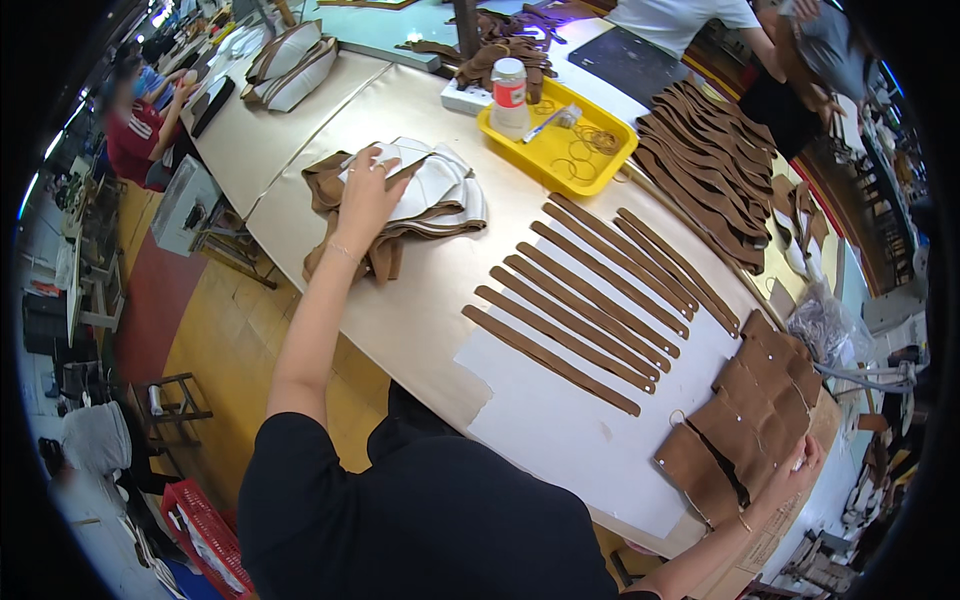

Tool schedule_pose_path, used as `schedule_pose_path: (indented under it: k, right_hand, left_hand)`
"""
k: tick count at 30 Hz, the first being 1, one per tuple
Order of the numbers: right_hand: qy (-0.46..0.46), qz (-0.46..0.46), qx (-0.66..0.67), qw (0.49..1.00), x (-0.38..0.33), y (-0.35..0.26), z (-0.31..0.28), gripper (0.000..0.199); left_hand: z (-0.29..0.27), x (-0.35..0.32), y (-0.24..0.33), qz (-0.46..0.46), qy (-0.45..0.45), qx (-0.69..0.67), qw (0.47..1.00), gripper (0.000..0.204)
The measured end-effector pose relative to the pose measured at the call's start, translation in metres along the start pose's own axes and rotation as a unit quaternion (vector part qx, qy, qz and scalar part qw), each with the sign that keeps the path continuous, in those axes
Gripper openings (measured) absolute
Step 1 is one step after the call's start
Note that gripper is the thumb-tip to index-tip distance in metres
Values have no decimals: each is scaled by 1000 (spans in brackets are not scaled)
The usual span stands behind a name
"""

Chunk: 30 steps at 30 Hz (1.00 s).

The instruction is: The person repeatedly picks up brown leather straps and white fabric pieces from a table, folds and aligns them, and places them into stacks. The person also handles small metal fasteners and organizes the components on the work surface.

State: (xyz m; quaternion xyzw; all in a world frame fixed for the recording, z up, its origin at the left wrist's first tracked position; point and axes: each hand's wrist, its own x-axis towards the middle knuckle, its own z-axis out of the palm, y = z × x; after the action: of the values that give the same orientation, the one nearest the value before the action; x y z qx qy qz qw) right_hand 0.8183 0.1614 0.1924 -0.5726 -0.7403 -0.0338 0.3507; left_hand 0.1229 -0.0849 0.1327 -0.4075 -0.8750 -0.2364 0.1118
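My left hand reaches over a stack of brown and white leather pieces on the table. Its fingers are spread and rest on the top of the stack. At the table's right side, my right hand is curled beside overlapping brown leather panels. Something small and white shows at its fingertips, too small to name. Between my hands, several narrow brown leather straps lie side by side on a white sheet, with small pale dots at their near ends.
A yellow tray at the back holds a jar and rubber bands. Wavy brown strips are piled at the far right. A clear plastic bag lies beyond the panels. Other people sit and stand around the table.
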Motion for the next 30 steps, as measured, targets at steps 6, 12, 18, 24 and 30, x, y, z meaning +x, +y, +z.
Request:
schedule_pose_path:
  k: [6,12,18,24,30]
  right_hand:
    - [-55,-99,82,990,23,-105,48,16]
    - [-156,-175,186,954,18,-202,94,8]
    - [-287,-336,302,845,-2,-373,186,11]
    - [-333,-338,317,821,-50,-552,330,19]
    - [-457,-377,151,791,-38,-579,346,30]
  left_hand:
    - [36,30,-50,50,-119,179,975,63]
    - [61,59,-49,3,-176,209,962,52]
    - [67,27,-63,27,-54,94,994,46]
    - [58,8,-51,13,-30,84,996,47]
    - [47,0,-59,46,-32,31,998,47]
